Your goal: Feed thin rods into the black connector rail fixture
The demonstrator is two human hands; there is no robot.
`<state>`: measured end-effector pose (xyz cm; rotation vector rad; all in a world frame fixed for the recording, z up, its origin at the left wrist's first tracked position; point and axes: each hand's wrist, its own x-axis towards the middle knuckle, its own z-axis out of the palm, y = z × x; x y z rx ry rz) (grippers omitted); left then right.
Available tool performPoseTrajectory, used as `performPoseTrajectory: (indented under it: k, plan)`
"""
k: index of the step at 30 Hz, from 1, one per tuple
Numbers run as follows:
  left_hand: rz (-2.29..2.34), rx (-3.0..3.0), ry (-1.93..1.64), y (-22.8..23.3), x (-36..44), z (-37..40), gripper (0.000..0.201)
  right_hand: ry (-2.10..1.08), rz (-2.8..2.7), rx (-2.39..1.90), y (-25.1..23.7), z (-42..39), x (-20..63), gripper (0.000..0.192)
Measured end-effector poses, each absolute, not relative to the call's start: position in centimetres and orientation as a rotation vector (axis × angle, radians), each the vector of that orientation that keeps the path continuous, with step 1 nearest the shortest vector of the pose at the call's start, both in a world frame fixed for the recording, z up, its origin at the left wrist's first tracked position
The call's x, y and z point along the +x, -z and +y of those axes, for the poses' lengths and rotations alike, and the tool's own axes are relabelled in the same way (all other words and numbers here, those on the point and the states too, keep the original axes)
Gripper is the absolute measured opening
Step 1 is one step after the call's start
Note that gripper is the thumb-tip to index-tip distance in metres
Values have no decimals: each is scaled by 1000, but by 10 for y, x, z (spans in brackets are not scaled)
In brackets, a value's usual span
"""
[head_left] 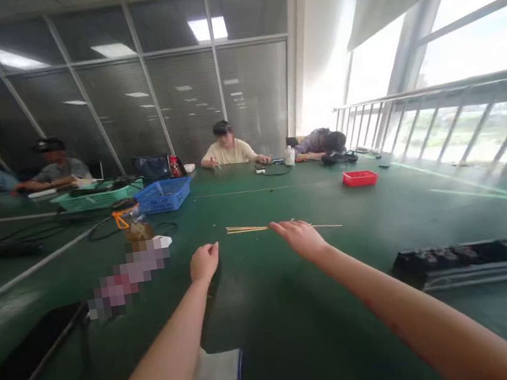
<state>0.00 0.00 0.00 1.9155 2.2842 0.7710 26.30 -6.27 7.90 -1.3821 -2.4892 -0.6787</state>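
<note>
No readable brand or writing anywhere that we can make out; the one spot beside the left hand that might carry print is blurred.

Counting from the thin wooden sticks (259,228), which lie in a small bunch flat on the green table (276,339): we can't get an exact number, they're too thin and overlap, though one longer stick pokes out past the right hand. Beyond the sticks, toward the far edge, there's one red tray (360,178). Left of the sticks sit one blue basket (163,195) and one green basket (95,198) beside it. Nearer than the sticks and off to the right is one long black strip of parts (477,253). We count four people seated around the far side, one of them slumped over the table.

Our right hand (299,238) is stretched out, fingers loosely extended, its fingertips right at the sticks, touching or just about; we can't tell if any stick is pinched. Our left hand (204,262) is curled into a loose fist with thumb and forefinger pressed together, just short of the sticks' left end, holding nothing we can see.
</note>
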Motion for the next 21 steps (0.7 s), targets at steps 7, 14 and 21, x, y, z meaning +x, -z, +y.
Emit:
performPoseTrajectory:
  k: [7,14,21]
  plan:
    - [2263,1891,-782,-2,3,-1,44,933,-2224,-1336,-99,-131,404,38]
    - [2229,1885,-734,-6,6,-3,48,921,-2125,-1821,-55,-175,559,42]
    - [2218,1888,-751,-6,6,-4,47,932,-2150,-1837,-25,-183,587,47]
